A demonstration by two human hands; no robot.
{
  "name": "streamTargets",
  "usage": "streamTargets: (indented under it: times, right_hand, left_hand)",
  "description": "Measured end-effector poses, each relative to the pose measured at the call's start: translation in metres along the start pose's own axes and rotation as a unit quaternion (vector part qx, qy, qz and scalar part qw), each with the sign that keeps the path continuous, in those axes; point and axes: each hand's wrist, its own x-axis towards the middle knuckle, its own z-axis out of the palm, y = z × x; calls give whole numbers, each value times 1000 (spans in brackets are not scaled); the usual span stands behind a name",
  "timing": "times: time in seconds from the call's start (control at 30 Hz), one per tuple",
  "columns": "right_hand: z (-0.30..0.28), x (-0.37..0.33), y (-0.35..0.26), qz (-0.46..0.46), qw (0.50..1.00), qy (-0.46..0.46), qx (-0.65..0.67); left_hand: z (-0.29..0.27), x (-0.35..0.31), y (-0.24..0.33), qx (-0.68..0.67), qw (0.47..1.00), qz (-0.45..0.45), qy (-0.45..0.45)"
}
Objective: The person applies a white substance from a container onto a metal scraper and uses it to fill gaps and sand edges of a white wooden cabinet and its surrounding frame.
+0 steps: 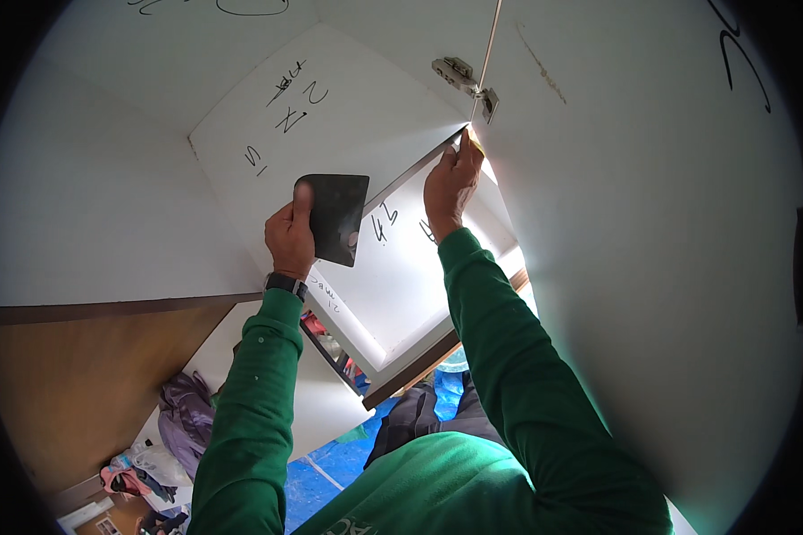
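My left hand (290, 236) grips a dark, flat, roughly rectangular plate (339, 218), thumb across its near face. The plate is held upright in front of a white cabinet panel (241, 178) with black handwritten marks. My right hand (452, 185) reaches up to the far end of the panel's edge, just below a metal hinge (455, 75). Its fingers are pressed together there, and a bit of something yellowish (476, 143) shows beside them. What that thing is stays mostly hidden behind the fingers.
A large white door (651, 223) fills the right side. Below my hands lies a white compartment (393, 303) with a brown front edge. At lower left are a wooden panel (89, 383), a purple garment (185, 415) and piled cloths. Blue sheeting (317, 486) covers the floor.
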Motion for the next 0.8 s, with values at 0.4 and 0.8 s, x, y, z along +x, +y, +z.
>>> streamTargets:
  times: [0.4,0.8]
  right_hand:
    - [-22,-2,3,204,957,-18,207]
    - [-13,8,-7,261,926,-23,272]
  left_hand:
    - [-1,-3,11,-1,1000,-7,5]
    - [-11,-3,8,1,1000,-1,9]
